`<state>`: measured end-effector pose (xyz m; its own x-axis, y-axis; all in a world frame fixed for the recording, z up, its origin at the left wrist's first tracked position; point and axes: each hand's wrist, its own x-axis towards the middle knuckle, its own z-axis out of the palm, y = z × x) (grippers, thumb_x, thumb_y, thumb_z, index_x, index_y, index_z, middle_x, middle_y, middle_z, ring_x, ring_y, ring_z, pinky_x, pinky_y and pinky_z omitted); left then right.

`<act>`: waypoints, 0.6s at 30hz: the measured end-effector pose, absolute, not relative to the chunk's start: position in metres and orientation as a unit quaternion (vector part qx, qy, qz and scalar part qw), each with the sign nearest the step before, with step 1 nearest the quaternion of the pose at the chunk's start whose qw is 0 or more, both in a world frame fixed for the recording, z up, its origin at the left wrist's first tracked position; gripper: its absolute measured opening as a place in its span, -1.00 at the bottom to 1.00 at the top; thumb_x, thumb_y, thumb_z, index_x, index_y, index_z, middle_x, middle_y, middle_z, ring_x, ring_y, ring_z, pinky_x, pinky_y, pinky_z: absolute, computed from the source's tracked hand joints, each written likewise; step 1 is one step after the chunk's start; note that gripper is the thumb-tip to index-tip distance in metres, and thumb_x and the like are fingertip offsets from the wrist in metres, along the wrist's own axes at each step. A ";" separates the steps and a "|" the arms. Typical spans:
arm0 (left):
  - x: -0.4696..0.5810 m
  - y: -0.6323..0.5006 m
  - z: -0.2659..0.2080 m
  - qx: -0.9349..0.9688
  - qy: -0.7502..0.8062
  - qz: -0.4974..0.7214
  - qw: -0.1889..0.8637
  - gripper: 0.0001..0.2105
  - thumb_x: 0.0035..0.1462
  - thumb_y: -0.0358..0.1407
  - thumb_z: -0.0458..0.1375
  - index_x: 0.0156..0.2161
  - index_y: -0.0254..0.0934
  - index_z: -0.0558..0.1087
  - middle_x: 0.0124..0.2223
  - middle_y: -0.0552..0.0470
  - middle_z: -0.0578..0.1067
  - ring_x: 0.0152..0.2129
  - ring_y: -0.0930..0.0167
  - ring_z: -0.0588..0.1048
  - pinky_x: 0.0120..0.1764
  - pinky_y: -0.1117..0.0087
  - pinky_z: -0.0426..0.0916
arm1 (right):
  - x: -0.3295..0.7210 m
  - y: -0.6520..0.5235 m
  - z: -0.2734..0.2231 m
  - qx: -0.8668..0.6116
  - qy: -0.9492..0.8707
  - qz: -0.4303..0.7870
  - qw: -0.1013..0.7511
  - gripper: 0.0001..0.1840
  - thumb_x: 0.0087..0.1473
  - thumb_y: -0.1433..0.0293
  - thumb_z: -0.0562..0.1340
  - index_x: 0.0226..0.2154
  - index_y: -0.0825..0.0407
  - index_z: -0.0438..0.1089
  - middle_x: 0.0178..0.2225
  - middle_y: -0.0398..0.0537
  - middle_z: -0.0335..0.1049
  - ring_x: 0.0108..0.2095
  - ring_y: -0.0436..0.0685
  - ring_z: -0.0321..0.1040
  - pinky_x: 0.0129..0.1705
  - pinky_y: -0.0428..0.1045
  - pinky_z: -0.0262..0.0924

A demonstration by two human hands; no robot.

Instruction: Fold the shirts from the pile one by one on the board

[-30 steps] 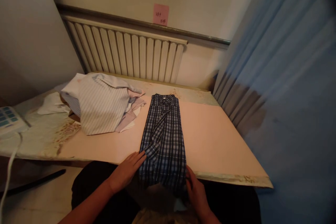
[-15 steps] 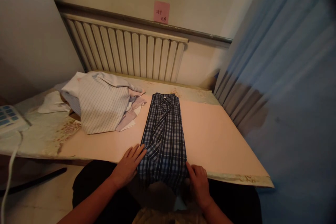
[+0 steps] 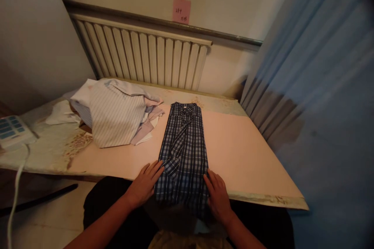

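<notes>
Plaid shirt (image 3: pixel 183 151) folded lengthwise, left hand (image 3: pixel 145 184) and right hand (image 3: pixel 217 196) flat, grip released, striped shirts (image 3: pixel 115 114) heaped left

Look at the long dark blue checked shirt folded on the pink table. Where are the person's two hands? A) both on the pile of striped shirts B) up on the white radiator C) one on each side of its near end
C: the left hand and right hand flank the near end of the dark blue checked shirt at the pink table's edge.
</notes>
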<state>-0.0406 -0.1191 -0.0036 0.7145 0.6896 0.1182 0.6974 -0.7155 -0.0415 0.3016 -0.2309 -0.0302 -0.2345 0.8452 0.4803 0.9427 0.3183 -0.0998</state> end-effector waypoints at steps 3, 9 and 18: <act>-0.042 -0.117 -0.006 -0.930 -0.360 -0.069 0.035 -0.18 -0.11 -0.59 0.03 0.32 -0.16 0.03 0.41 -0.06 -0.05 0.33 0.28 -0.07 0.29 0.08 -0.09 | 0.305 -0.227 -0.028 -0.539 -0.799 -0.093 0.249 -0.07 -0.17 0.66 0.03 0.31 0.00 -0.05 0.36 0.15 -0.20 0.28 0.37 -0.07 0.18 0.39 0.01; -0.047 -0.113 -0.020 -0.939 -0.312 -0.144 0.024 -0.27 0.03 -0.62 -0.02 0.31 -0.13 0.06 0.34 -0.09 0.14 0.24 0.25 0.16 0.22 0.09 0.13 | 0.312 -0.218 -0.032 -0.509 -0.797 -0.122 0.302 -0.25 0.02 0.67 0.03 0.24 -0.08 0.11 0.26 0.14 0.09 0.16 0.26 0.17 0.05 0.26 0.24; -0.047 -0.104 -0.025 -0.924 -0.314 -0.216 -0.006 -0.37 0.21 -0.57 -0.14 0.33 -0.06 -0.01 0.17 -0.04 0.37 0.08 0.35 0.36 0.10 0.25 0.32 | 0.314 -0.204 -0.034 -0.472 -0.795 -0.120 0.362 -0.43 0.18 0.59 0.01 0.19 -0.11 0.18 0.11 0.04 0.28 0.11 0.17 0.22 0.05 0.13 0.30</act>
